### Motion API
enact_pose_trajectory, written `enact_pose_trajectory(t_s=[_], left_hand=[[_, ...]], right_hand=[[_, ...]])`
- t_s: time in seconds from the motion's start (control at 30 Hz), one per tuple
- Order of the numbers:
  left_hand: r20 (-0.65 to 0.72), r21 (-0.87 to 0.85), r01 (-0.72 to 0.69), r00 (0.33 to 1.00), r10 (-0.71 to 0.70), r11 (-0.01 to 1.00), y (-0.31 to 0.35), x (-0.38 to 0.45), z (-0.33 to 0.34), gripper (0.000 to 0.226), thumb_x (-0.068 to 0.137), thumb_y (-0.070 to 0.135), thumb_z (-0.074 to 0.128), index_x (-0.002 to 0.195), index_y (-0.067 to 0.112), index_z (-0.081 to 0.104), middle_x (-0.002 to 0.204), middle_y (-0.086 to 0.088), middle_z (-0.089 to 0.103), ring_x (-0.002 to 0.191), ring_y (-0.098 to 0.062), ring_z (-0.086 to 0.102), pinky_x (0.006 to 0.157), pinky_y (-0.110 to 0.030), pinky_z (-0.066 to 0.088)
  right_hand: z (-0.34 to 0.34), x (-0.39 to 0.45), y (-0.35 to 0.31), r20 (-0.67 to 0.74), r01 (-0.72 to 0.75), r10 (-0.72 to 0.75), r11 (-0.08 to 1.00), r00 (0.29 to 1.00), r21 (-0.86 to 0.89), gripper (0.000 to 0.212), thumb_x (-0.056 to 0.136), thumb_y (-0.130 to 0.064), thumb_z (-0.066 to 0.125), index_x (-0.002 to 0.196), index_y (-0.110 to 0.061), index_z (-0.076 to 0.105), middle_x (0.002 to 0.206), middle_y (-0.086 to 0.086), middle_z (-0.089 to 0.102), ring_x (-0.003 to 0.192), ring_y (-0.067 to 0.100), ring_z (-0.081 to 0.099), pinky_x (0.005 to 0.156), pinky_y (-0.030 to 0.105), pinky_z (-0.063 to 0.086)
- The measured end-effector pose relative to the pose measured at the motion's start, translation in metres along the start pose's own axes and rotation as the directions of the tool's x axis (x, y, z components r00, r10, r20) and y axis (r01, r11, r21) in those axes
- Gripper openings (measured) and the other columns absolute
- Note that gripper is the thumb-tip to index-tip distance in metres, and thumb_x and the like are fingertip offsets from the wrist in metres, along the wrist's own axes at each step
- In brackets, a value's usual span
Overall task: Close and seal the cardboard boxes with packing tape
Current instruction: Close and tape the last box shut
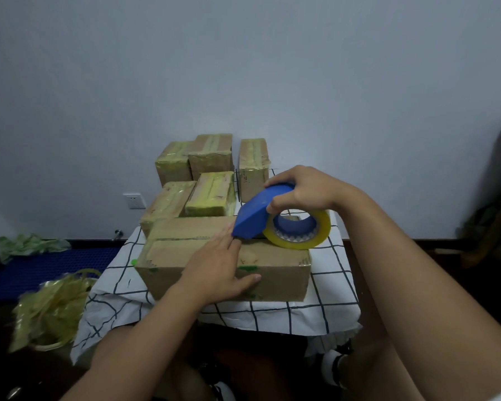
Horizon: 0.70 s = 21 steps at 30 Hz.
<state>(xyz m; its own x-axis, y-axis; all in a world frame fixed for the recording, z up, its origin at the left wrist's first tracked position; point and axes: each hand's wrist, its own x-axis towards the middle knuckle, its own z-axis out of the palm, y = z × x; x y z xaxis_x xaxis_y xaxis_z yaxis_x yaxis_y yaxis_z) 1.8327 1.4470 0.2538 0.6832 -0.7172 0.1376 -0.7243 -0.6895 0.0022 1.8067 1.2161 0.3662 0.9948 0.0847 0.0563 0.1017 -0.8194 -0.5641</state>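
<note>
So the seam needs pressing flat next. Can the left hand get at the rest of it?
Probably yes. The left hand lies flat on the box by the seam, and nothing covers the seam to its left. The dispenser, in the right hand, covers the right end.

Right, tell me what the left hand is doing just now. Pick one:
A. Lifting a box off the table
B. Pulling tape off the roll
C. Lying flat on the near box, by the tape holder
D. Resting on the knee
C: the left hand lies flat with straight fingers on the near box, fingertips beside the blue tape holder, which the right hand holds in its grip.
</note>
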Motion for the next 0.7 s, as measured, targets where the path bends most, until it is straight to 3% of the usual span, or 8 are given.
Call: enact_pose_trajectory(t_s=[0.1,0.27,0.43,0.7], left_hand=[[0.003,-0.052,0.067,0.998,-0.067,0.996,0.006,0.004,0.003,0.106,0.072,0.09,0.039,0.153,0.026,0.018,0.161,0.002,0.021,0.146,-0.017,0.022,0.115,-0.035,0.03],[0.092,-0.025,0.087,0.992,-0.084,0.996,0.003,0.005,-0.001,0.109,0.073,0.089,0.039,0.156,0.033,-0.003,0.164,0.009,-0.003,0.15,-0.011,0.007,0.118,-0.035,0.02],[0.12,0.004,0.073,0.99,-0.073,0.997,0.006,0.006,-0.003,0.103,0.075,0.089,0.03,0.155,0.036,-0.003,0.162,0.016,-0.01,0.15,-0.009,0.001,0.118,-0.037,0.018],[0.111,0.021,0.071,0.991,-0.073,0.997,0.013,0.007,-0.002,0.089,0.077,0.088,0.029,0.151,0.05,-0.002,0.162,0.017,-0.005,0.151,-0.012,0.001,0.119,-0.038,0.018]], right_hand=[[-0.004,-0.005,0.01,-0.006,-0.013,0.013,0.998,1.0,0.059,0.043,0.083,-0.036,0.074,0.125,-0.029,0.065,0.119,-0.006,0.063,0.103,0.011,0.061,0.089,0.025,0.048],[-0.026,-0.027,0.038,0.02,-0.019,0.016,0.991,1.0,0.129,0.049,0.079,-0.04,0.079,0.125,-0.034,0.065,0.117,-0.014,0.063,0.104,0.008,0.061,0.082,0.017,0.043],[-0.03,-0.059,0.083,-0.011,-0.107,0.11,0.982,0.994,0.157,0.062,0.065,-0.047,0.072,0.125,-0.034,0.066,0.117,-0.013,0.063,0.105,0.01,0.061,0.085,0.024,0.045],[-0.029,-0.067,0.089,-0.068,-0.046,0.062,0.975,0.996,0.216,0.059,0.073,-0.042,0.078,0.129,-0.032,0.064,0.116,-0.012,0.063,0.101,0.008,0.061,0.081,0.02,0.046]])
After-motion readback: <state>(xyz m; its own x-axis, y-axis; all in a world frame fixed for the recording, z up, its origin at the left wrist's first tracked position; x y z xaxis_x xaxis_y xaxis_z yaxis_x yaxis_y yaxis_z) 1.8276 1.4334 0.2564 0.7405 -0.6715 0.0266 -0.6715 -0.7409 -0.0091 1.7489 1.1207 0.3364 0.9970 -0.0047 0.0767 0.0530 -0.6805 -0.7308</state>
